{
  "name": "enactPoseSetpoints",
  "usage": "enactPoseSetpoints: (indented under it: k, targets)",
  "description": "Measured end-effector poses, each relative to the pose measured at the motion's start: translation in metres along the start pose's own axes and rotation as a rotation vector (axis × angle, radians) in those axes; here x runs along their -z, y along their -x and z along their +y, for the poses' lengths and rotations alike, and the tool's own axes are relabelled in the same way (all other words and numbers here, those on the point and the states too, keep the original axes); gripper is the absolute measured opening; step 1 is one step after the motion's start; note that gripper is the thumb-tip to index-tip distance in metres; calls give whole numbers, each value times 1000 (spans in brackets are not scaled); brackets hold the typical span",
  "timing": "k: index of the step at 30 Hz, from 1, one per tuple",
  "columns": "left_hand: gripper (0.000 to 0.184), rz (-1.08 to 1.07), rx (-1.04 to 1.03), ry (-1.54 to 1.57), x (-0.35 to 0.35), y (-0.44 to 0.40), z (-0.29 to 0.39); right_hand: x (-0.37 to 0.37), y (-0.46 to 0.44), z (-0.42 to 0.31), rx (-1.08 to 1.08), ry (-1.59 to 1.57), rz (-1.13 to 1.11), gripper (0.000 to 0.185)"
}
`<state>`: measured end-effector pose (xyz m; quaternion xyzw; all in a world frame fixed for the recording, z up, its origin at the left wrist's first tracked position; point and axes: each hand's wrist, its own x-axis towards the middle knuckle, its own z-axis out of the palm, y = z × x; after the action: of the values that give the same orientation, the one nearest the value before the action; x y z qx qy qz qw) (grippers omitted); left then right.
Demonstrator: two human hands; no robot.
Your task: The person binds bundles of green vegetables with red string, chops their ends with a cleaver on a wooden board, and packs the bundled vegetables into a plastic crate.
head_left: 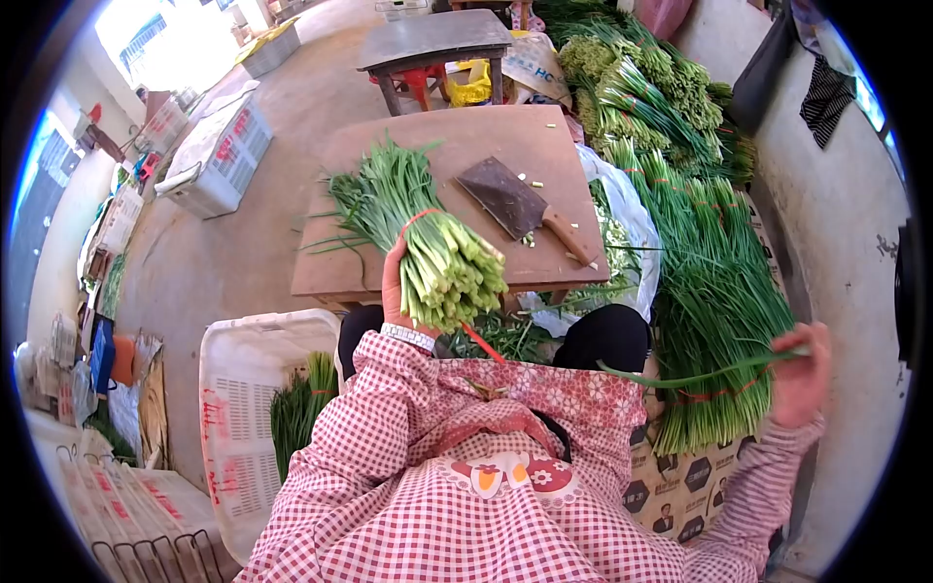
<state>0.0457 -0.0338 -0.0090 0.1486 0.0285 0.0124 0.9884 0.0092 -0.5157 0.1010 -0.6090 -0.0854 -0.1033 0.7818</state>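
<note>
My left hand is closed around a thick bundle of garlic chives, held tilted over the near edge of the low wooden table. A red band circles the bundle's middle, and its cut pale ends point toward me. A red strip hangs below it. Out to the right, my right hand pinches a long green leaf by one end, above the banded chives stacked beside me. A cleaver with a wooden handle lies on the table, among small cut bits.
Banded bundles of chives are piled along the right wall on printed cardboard. A white plastic basket at my left holds more greens. A clear bag with trimmings stands beside the table. Farther off is a dark-topped table.
</note>
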Motion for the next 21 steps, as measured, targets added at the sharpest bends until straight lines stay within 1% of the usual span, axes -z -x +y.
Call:
enactPoseSetpoints:
  k: [1,2,3,4,5,6,7,8,9,11,12,13,14,15,17,19,20,21]
  targets:
    - [44,-7,15,-14,3,4,1,-48,-4,23,33,-51,1,23]
    - [48,-12,51,-3,11,7,2,-95,-4,36,-75,-118,-122,24]
    - [51,-11,80,-79,19,14,5,-119,0,44,-238,6,-440,28]
    - [53,39,88,-111,25,22,8,-143,3,53,-340,172,-787,33]
    - [54,90,96,-144,32,31,11,-159,-11,62,-35,523,-1261,51]
    - [57,85,108,-173,42,39,15,-174,-17,70,-77,539,-1383,65]
    - [60,81,121,-198,50,49,20,-188,-23,82,-201,577,-1340,66]
    - [61,63,136,-189,53,59,22,-197,-30,104,-365,429,-1241,68]
    - [57,52,178,-140,46,68,23,-206,-35,128,-524,285,-1136,70]
    - [56,41,246,-173,46,76,23,-238,-23,152,-756,71,-1000,78]
    - [55,21,271,-204,47,77,23,-255,-15,180,-720,-8,-1006,82]
    - [58,18,209,-318,44,77,21,-271,-5,203,-684,-85,-1012,87]
    - [60,7,187,-334,42,78,18,-280,12,207,-644,-283,-921,94]
    - [63,-3,165,-352,39,80,18,-287,16,207,-658,-371,-893,96]
    - [65,-46,126,-351,29,81,20,-290,20,198,-575,-217,-876,93]
    - [73,-23,127,-649,20,79,22,-285,20,189,-479,-39,-847,93]
    - [75,-3,59,-748,24,72,22,-284,20,184,-416,-5,-837,88]
    - [73,29,31,-723,15,69,21,-285,24,177,-414,40,-798,84]
